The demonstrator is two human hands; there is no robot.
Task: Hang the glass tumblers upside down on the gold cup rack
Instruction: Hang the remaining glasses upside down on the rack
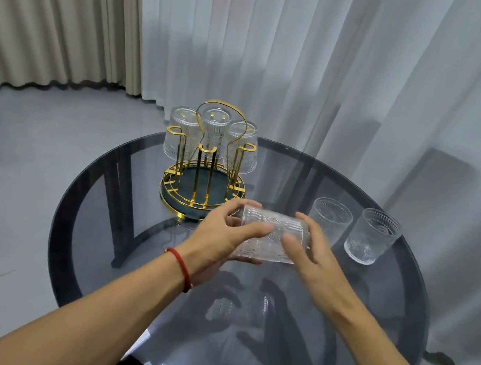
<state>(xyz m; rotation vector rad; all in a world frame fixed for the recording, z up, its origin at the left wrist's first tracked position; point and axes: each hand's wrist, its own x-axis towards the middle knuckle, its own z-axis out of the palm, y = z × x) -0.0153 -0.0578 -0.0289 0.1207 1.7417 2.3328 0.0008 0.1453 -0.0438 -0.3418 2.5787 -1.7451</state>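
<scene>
A gold wire cup rack (pixel 202 188) with a dark round base stands at the far left of the glass table. Three clear ribbed tumblers hang upside down on its far pegs: a left one (pixel 178 133), a middle one (pixel 215 128) and a right one (pixel 243 147). Its near pegs are bare. Just in front of the rack, above the table, a tumbler (pixel 274 236) lies on its side between my hands. My left hand (pixel 223 237) grips its left end and my right hand (pixel 314 250) its right end. Two more tumblers (pixel 329 219) (pixel 372 236) stand upright at the right.
The round dark glass table (pixel 385 320) has a black rim and legs showing through the top. Sheer white curtains (pixel 317 67) hang close behind and to the right. Beige curtains (pixel 55 5) hang at the back left. Grey floor (pixel 9 173) lies to the left.
</scene>
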